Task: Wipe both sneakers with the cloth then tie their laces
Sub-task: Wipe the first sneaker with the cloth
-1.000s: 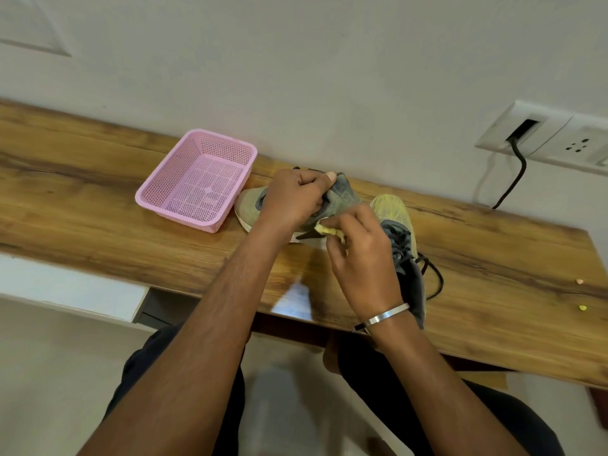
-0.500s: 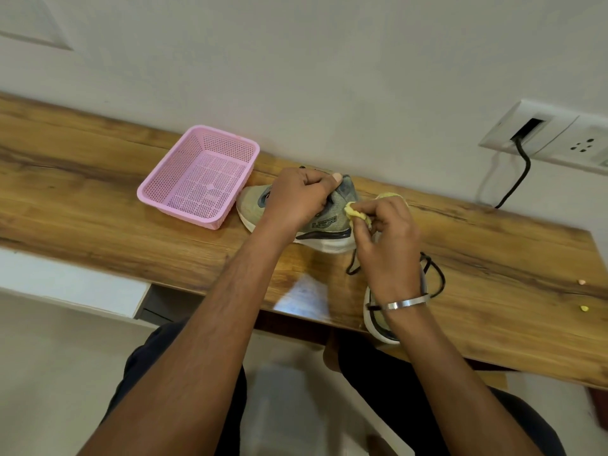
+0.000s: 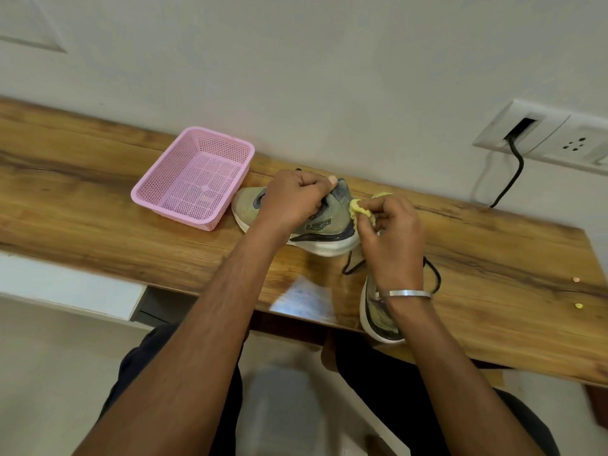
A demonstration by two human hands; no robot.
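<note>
A left hand (image 3: 292, 200) is gripping a grey sneaker (image 3: 324, 222) on the wooden surface (image 3: 98, 225), while the right hand (image 3: 391, 235) is pinching a yellow cloth (image 3: 359, 209) against its heel.

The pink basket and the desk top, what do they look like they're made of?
The pink basket looks like moulded plastic: thin perforated walls, an even matte pink, a rolled rim. The desk top shows brown wood grain under a smooth, semi-gloss finish that reflects light; whether solid wood or laminate, I cannot tell.
</note>
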